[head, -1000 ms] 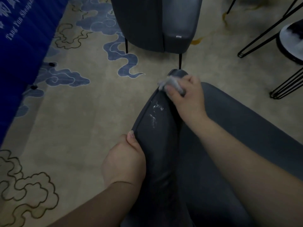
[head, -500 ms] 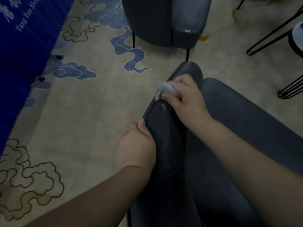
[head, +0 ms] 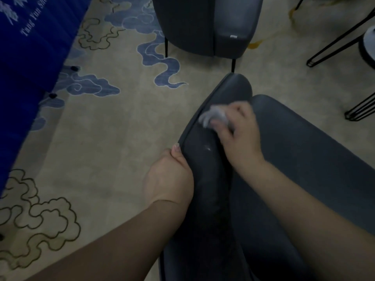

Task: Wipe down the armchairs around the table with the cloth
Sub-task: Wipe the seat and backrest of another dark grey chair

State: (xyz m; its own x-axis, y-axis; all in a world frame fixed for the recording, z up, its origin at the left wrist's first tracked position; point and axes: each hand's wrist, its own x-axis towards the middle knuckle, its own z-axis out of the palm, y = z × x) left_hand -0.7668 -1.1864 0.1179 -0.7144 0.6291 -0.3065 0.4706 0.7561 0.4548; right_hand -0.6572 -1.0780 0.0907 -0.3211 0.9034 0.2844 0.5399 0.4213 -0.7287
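1. Cloth (head: 213, 116) is held bunched under the fingers of the right hand (head: 239, 136) and is pressed on the top of the arm of the near armchair (head: 304, 159), near its front end. The hand and the cloth are blurred, so the exact pinch cannot be told, but the fingers are curled around the cloth.
2. The outer edge of the same arm is gripped by the left hand (head: 168, 175), with the thumb laid on the seam and the other fingers hidden behind the upholstery. The chair is judged to be steadied in this way.
3. A small shiny spot (head: 208, 148) is seen on the arm between the two hands; it may be moisture or only a reflection, this cannot be told.
4. A second armchair (head: 203, 25) is standing well apart on the patterned carpet (head: 101, 128), and it is judged to be not yet wiped.
5. Risks from here:
   - The cloth is small and crumpled, so parts of the arm can be missed, especially the seam and the rounded front end.
   - If the spot is moisture, streaks can be left when it is not wiped again.
   - The cloth can slip out of the fingers during a fast stroke and be dropped on the carpet.
   - If the left grip is released, the light chair can be pushed away by the wiping pressure.
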